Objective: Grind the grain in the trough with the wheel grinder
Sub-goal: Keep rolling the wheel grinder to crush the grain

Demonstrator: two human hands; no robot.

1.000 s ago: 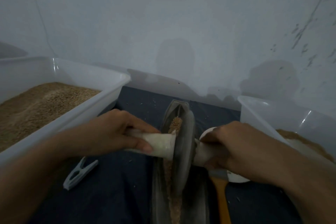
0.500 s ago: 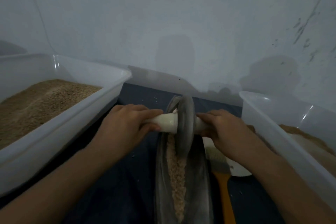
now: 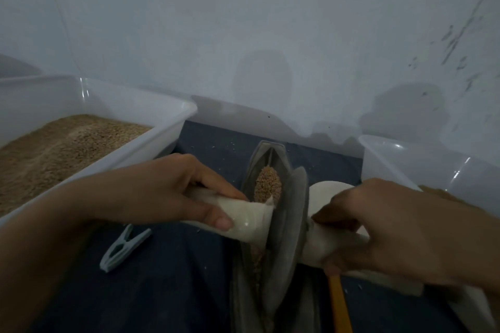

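Both hands, left (image 3: 162,194) and right (image 3: 378,227), grip the wheel grinder (image 3: 286,224) axle. Risk: tilting rolls the wheel off the trough (image 3: 270,154), spilling grain (image 3: 267,184) toward 12 o'clock.

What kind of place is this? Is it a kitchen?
Probably not a kitchen: more likely a bare home work corner for grinding grain by hand. A metal trough and wheel grinder sit by a plain wall, with a plastic tub of grain beside them.
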